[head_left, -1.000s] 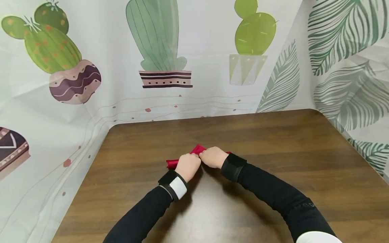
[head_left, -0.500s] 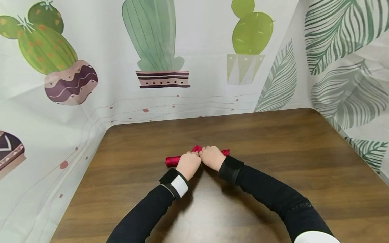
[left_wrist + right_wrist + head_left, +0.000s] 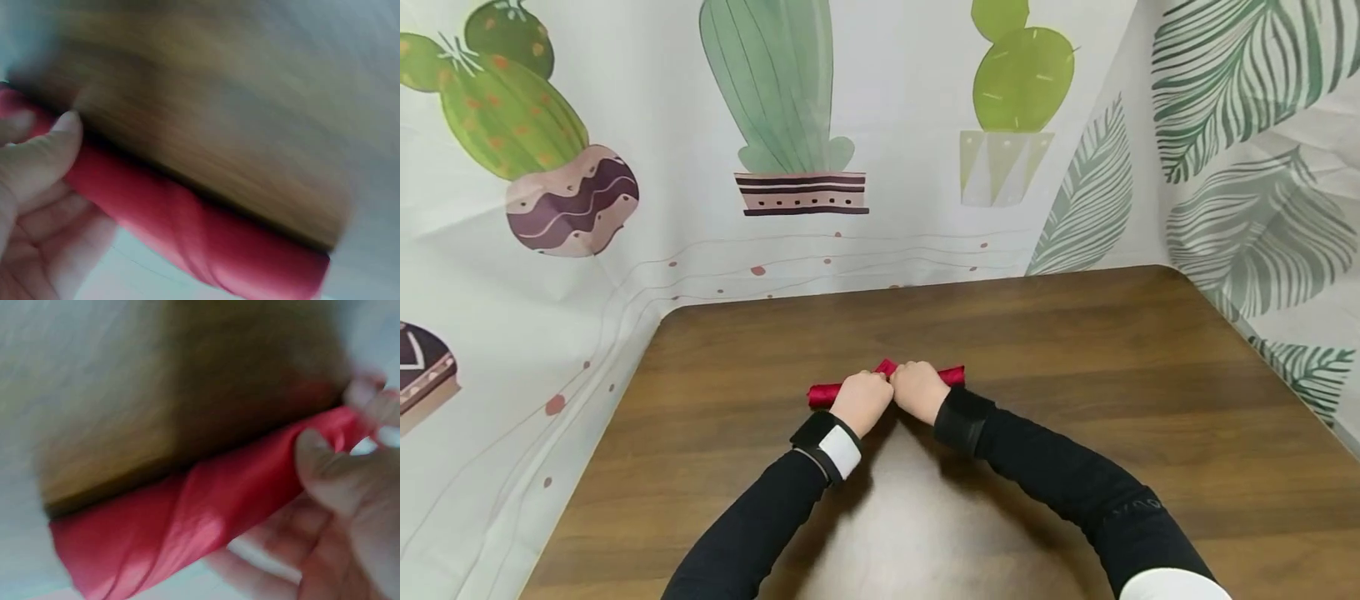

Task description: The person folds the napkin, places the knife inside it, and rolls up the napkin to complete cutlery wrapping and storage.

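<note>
A shiny red cloth [image 3: 826, 395], rolled into a tube, lies crosswise near the far half of the table. My left hand [image 3: 862, 402] holds it near the middle, and my right hand [image 3: 919, 390] grips it just beside, the two hands close together. One rolled end sticks out left of the left hand, the other beyond the right hand. A small corner shows above the hands. In the left wrist view the thumb [image 3: 67, 134] lies on top of the roll, fingers below. The right wrist view shows the right thumb [image 3: 319, 465] pressed on the roll [image 3: 181, 519], with slanting creases.
The brown wooden table [image 3: 1075, 333] has rounded far corners. Behind it and along its sides hangs a white sheet [image 3: 910, 167] printed with cacti and leaves. A white rounded object [image 3: 1172, 585] shows at the lower right edge, over the right sleeve.
The cloth's two ends have become narrower and more tightly rolled, and the right end shows more. Both hands stay close together with only slight shifts.
</note>
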Tool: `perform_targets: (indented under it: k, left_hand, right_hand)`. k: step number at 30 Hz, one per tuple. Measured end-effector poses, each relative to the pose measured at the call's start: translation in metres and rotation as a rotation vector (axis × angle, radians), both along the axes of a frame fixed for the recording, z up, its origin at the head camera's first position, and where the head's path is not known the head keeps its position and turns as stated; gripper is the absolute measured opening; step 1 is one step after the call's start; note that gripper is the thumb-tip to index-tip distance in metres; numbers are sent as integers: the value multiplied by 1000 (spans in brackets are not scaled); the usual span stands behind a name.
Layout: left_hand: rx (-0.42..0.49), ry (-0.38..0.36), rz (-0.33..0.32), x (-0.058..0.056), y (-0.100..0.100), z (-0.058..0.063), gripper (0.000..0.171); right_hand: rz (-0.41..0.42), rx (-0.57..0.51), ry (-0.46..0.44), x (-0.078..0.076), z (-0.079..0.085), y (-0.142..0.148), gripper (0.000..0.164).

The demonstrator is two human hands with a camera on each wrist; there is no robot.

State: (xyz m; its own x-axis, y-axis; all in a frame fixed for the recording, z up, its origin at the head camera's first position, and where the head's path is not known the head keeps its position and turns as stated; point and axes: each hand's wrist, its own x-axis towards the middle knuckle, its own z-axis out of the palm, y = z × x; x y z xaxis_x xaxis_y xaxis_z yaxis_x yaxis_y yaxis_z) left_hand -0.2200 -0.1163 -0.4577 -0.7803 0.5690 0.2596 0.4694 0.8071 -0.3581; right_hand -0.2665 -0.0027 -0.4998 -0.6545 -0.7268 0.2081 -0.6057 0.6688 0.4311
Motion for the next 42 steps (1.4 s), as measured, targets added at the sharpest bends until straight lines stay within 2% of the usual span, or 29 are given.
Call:
perform_targets:
  k: [2, 3, 4, 5, 7, 8, 10, 11, 13, 15, 16, 17, 19, 20, 21, 24, 26, 27, 29, 30, 32, 34, 36, 37, 39, 42]
  left_hand:
    - [15, -44, -10, -7, -4, -2, 13]
    - [26, -62, -14, -10, -5, -3, 15]
    - [29, -49, -37, -18, -9, -13, 19]
    - [32, -59, -38, -19, -9, -14, 19]
    - [28, -61, -35, -18, -9, -13, 18]
    - [39, -48, -39, -16, -8, -12, 17]
    - [50, -23, -48, -13, -8, -12, 14]
    - [56, -47, -33, -5, -5, -1, 10]
    - [62, -62, -34, -5, -4, 3, 10]
    - [60, -120, -8, -9, -4, 8, 12]
    - [60, -157, 7, -12, -4, 10, 12]
    - [63, -197, 30, -14, -4, 13, 13]
    - [70, -259, 91, -19, -5, 15, 13]
    - [82, -280, 119, -20, -4, 16, 14]
    - [90, -286, 142, -20, -4, 16, 14]
    - [114, -217, 141, -14, -2, 14, 11]
    - [107, -130, 103, -8, 0, 11, 8]
    - [95, -78, 85, -7, 1, 9, 7]
    - [81, 1, 73, -6, 2, 6, 4]
    - [69, 16, 81, -8, 2, 5, 5]
    - [55, 1, 109, -12, 2, 4, 5]
    - [51, -58, 139, -17, 1, 4, 4]
    - [40, -119, 155, -21, 1, 5, 11]
    - [34, -140, 162, -21, 0, 5, 16]
    - [24, -160, 168, -20, 0, 5, 24]
    - [32, -122, 187, -15, 1, 3, 30]
  right_hand:
    - [-31, 69, 43, -4, -18, -5, 19]
    - [-31, 73, 86, -2, -21, -5, 21]
    - [-27, 81, 114, -7, -32, -7, 22]
    - [-27, 78, 112, -10, -37, -7, 20]
    - [25, 3, 139, -31, -64, -6, 27]
    - [52, -27, 121, -42, -78, -6, 27]
    - [55, -62, -6, -68, -107, -9, 30]
    - [83, -95, -13, -76, -117, -8, 31]
    - [80, -95, -36, -76, -117, -6, 32]
    - [37, -89, -57, -57, -89, -4, 31]
    - [41, -84, -21, -43, -70, -2, 29]
    - [64, -104, 31, -29, -49, 1, 28]
    - [50, -83, 5, -2, -3, 5, 21]
    - [38, -67, -39, 7, 19, 7, 17]
    - [47, -60, -81, 12, 34, 9, 14]
    - [42, -18, -318, 10, 60, 12, 12]
    - [15, 12, -477, 6, 70, 12, 12]
    - [5, 14, -520, 5, 71, 13, 12]
    - [-11, -2, -502, 5, 70, 12, 14]
    - [-12, -21, -443, 6, 68, 11, 14]
    - [-5, -58, -246, 15, 63, 10, 15]
    - [-17, -54, -20, 24, 55, 8, 12]
    - [-40, -40, 160, 31, 48, 6, 15]
    - [-54, -22, 208, 34, 45, 4, 18]
    - [-75, 9, 247, 36, 42, 2, 23]
    - [-54, 13, 221, 33, 41, 2, 23]
